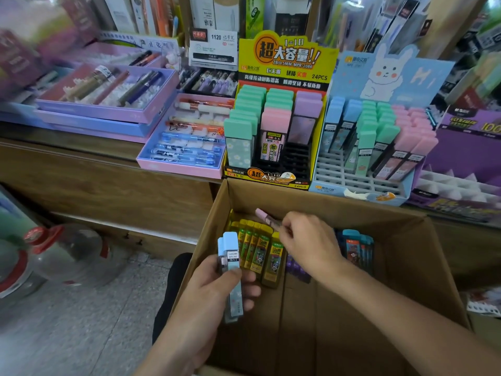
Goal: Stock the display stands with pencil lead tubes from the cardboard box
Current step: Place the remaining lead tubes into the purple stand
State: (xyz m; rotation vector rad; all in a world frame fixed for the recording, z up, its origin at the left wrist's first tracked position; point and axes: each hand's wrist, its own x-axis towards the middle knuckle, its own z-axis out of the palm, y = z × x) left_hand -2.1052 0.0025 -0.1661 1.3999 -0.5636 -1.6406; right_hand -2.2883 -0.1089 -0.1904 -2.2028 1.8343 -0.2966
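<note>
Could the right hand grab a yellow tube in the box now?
Likely yes for reach: the yellow tubes sit uncovered close beside the right hand, though its fingers pinch a pink tube.

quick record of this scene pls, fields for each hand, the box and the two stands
left hand: grips blue-capped tubes
right hand: pinches a pink-capped tube
cardboard box: open, yellow tubes standing inside
yellow stand: partly filled, front right slots empty
blue stand: back rows filled, front rows empty
</note>
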